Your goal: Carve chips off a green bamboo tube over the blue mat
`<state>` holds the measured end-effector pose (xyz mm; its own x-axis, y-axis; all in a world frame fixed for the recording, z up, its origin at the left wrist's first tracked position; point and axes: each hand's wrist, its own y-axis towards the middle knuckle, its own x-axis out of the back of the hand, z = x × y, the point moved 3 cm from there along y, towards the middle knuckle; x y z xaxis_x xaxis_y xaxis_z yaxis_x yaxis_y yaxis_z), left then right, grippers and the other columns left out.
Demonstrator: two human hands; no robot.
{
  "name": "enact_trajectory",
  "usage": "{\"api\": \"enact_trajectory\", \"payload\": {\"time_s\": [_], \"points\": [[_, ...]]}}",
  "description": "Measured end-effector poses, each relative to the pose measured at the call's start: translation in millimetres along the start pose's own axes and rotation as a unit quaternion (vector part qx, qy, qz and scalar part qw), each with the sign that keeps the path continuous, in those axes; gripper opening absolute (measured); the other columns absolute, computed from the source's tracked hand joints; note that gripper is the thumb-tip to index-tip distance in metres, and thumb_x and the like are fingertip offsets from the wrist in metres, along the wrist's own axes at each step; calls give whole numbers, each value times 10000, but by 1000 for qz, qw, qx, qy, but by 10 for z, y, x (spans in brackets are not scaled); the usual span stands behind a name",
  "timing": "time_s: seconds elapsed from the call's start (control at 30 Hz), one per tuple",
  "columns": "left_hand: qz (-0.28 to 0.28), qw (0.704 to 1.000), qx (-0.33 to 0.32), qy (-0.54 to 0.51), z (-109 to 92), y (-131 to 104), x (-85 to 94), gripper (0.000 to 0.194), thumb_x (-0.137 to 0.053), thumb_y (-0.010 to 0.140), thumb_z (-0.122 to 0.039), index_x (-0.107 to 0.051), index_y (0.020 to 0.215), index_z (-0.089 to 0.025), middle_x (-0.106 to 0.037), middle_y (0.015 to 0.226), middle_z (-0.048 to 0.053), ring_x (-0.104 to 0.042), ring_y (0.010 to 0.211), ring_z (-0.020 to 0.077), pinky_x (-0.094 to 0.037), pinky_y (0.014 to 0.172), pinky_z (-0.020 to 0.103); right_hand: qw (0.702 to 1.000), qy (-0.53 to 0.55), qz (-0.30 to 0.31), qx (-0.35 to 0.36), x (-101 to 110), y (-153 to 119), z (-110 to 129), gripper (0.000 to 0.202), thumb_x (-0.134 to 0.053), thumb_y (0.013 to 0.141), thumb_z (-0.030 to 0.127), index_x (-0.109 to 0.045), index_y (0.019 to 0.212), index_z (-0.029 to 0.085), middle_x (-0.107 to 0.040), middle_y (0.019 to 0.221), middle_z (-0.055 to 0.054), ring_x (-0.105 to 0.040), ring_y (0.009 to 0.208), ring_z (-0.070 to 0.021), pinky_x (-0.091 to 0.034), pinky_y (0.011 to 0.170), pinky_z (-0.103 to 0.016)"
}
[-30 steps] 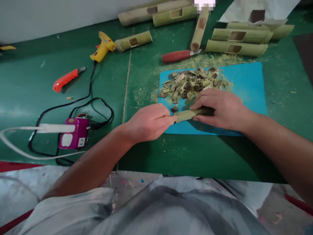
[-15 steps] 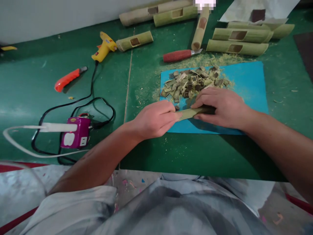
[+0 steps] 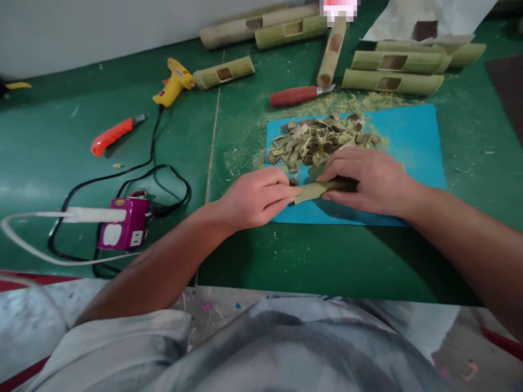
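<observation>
Over the blue mat [image 3: 417, 141], a flat pale-green bamboo strip [image 3: 314, 190] lies between my hands. My right hand [image 3: 368, 177] curls over its right part, with the thumb on the near side and fingers on the far side. At the strip's left end are the closed fingers of my left hand [image 3: 259, 197], their tips touching it. The left thumb is hidden, and so is whatever lies beneath those fingers. Just beyond my hands, a heap of bamboo chips [image 3: 316, 139] covers the mat's far left part.
A red-handled knife [image 3: 294, 96] lies past the mat, near bamboo tubes [image 3: 392, 81] with cut windows. To the left are a yellow glue gun [image 3: 174, 84], an orange utility knife [image 3: 114, 135] and a purple power adapter [image 3: 125, 223] with looping cords.
My left hand has shifted slightly left along the strip, baring more of its left end. The right hand keeps its grip. The whole view has moved a little.
</observation>
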<state>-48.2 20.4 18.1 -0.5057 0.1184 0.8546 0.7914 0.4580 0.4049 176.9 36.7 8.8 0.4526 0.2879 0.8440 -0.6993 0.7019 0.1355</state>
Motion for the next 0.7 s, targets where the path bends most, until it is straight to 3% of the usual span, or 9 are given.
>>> {"api": "enact_trajectory", "payload": {"time_s": [0.23, 0.7], "points": [[-2, 991, 65, -113, 49, 48, 25, 168, -561, 954, -220, -716, 979, -163, -669, 837, 54, -641, 754, 128, -512, 692, 236, 1000, -7, -11, 1, -2, -1, -17, 215, -609, 828, 419, -681, 931, 244, -683, 990, -71, -617, 956, -261, -473, 794, -389], [-18, 989, 89, -114, 36, 19, 35, 169, -565, 955, -240, -716, 953, -166, -681, 850, 57, -642, 758, 135, -497, 689, 249, 1000, -10, -5, -12, 0, -5, -30, 231, -592, 831, 442, -665, 922, 242, -668, 970, -67, -609, 941, -263, -451, 758, -378]]}}
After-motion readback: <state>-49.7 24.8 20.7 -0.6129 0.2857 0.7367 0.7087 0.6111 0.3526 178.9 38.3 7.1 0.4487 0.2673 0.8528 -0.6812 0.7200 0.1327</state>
